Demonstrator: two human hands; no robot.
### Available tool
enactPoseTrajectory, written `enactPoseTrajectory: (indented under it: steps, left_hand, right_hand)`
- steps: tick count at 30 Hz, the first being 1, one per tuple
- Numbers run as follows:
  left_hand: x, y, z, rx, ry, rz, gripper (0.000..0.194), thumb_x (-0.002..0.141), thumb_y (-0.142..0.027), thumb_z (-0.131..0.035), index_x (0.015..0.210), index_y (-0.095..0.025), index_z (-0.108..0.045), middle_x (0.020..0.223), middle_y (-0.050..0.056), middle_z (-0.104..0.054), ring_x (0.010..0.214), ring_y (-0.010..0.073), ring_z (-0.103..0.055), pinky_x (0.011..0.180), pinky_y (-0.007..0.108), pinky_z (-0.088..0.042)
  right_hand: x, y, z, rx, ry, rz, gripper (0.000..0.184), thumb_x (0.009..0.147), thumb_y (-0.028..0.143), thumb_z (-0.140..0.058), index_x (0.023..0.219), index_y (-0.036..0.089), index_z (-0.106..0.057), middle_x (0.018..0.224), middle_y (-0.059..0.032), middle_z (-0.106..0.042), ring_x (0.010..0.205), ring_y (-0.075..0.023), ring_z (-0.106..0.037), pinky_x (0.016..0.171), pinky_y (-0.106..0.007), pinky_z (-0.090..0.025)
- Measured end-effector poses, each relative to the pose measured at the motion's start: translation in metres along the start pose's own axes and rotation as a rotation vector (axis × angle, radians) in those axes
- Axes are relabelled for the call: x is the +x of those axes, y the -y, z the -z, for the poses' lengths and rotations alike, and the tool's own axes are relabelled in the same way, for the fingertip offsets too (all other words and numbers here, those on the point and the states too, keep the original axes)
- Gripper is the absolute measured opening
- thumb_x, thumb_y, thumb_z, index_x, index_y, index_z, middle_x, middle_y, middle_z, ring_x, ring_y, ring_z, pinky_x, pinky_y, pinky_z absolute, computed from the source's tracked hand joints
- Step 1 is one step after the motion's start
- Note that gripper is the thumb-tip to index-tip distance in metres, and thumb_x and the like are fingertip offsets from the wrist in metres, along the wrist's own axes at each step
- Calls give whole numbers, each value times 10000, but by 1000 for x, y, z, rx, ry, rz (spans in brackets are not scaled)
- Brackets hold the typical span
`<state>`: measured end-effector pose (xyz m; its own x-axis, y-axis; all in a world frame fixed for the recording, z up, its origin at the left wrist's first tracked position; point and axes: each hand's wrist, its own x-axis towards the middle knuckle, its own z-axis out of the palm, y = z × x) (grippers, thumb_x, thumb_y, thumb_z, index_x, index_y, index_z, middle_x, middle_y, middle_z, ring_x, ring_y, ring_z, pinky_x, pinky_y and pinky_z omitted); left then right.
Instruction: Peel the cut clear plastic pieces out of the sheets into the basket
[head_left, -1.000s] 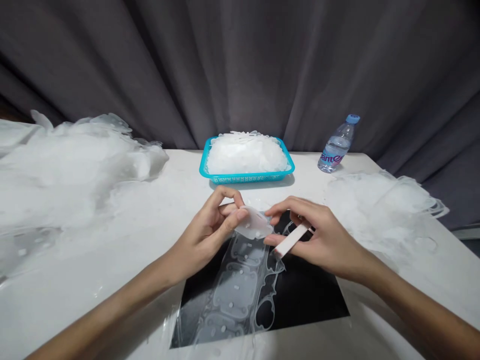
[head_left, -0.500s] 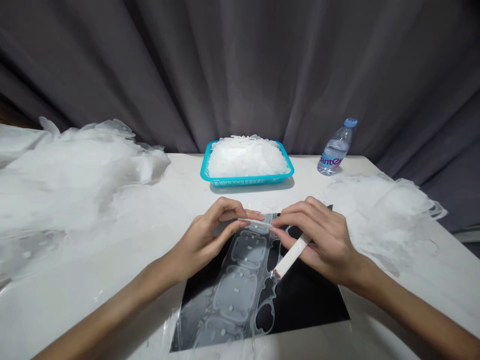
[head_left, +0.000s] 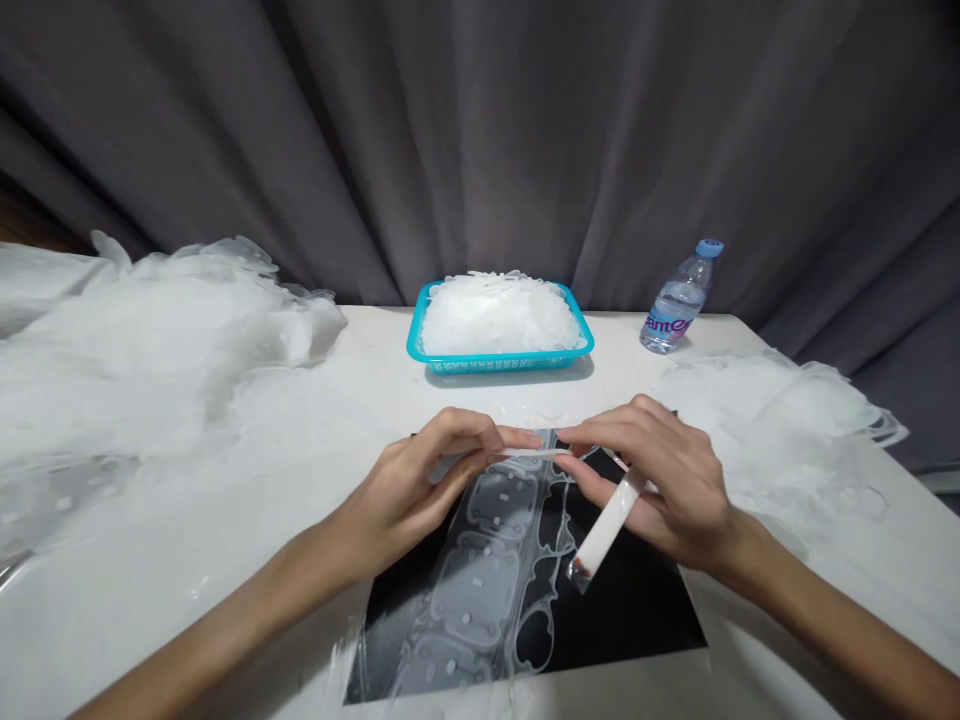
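My left hand (head_left: 439, 470) pinches one end of a thin, whitish translucent piece (head_left: 531, 453) between thumb and fingers. At the other end, the fingertips of my right hand (head_left: 649, 475) close on the same piece. Tucked in the right palm is a slim tool with a white wrapped handle (head_left: 604, 535); its working end is mostly hidden behind the hand. Below both hands a clear moulded sheet (head_left: 480, 580), marked with rounded rectangular outlines and small pegs, lies over a black mat (head_left: 622, 620).
A turquoise basket (head_left: 502, 358) heaped with translucent pieces stands at the back. Behind it hangs a grey curtain. To its right is a water bottle (head_left: 675, 300). Piles of clear sheets lie on the left (head_left: 150, 350) and right (head_left: 795, 410) of the white table (head_left: 262, 560).
The right hand has shifted slightly right, and the tool handle has swung steeper, its end lower right. The held piece now lies more level between the fingertips. The view has shifted slightly.
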<state>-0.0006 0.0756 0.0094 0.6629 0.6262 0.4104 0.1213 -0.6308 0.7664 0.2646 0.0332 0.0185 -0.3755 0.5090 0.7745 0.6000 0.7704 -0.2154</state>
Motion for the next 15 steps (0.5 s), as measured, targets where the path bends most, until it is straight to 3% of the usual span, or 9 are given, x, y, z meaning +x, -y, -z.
enactPoseTrajectory:
  steps: [5, 8, 10, 13, 15]
  left_hand:
    - [-2, -1, -1, -14, -16, -54, 243, 1072, -60, -505, 1207, -262, -523, 1323, 83, -737, 1213, 195, -702, 1026, 359, -579]
    - [-2, 0, -9, -8, -74, 16, 232, 1080, -134, -554, 1247, -290, -519, 1248, 35, -746, 1156, 177, -722, 1020, 343, -580]
    - [-2, 6, -16, 5, -95, 118, 262, 1074, -237, -607, 1297, -307, -490, 1243, 28, -730, 1171, 193, -714, 1039, 367, -577]
    - [-4, 25, -22, 117, -8, 295, 443, 1032, -434, -668, 1393, -312, -441, 1399, 80, -644, 1287, 268, -647, 1093, 458, -548]
    - [-7, 40, -21, 253, 90, 336, 535, 1016, -522, -660, 1451, -304, -437, 1497, 112, -576, 1373, 316, -579, 1147, 518, -500]
  right_hand:
    - [-3, -1, 0, 28, -9, 27, 275, 955, 98, -725, 1209, 175, -652, 952, -52, -790, 778, -166, -685, 686, -309, -544]
    - [-2, -2, -4, 41, 70, 22, 221, 979, 88, -667, 1180, 178, -665, 967, -60, -783, 812, -178, -708, 703, -312, -559]
    - [2, -8, 1, 37, 111, -55, 144, 989, 98, -635, 1092, 190, -676, 925, -43, -771, 762, -163, -709, 651, -288, -540]
    - [11, -32, 36, -57, 88, -317, 27, 982, 209, -660, 976, 215, -685, 817, -10, -753, 597, -124, -654, 522, -256, -463]
    - [14, -56, 76, -119, 111, -458, 129, 983, 318, -668, 922, 214, -713, 737, -27, -753, 631, -154, -706, 544, -261, -498]
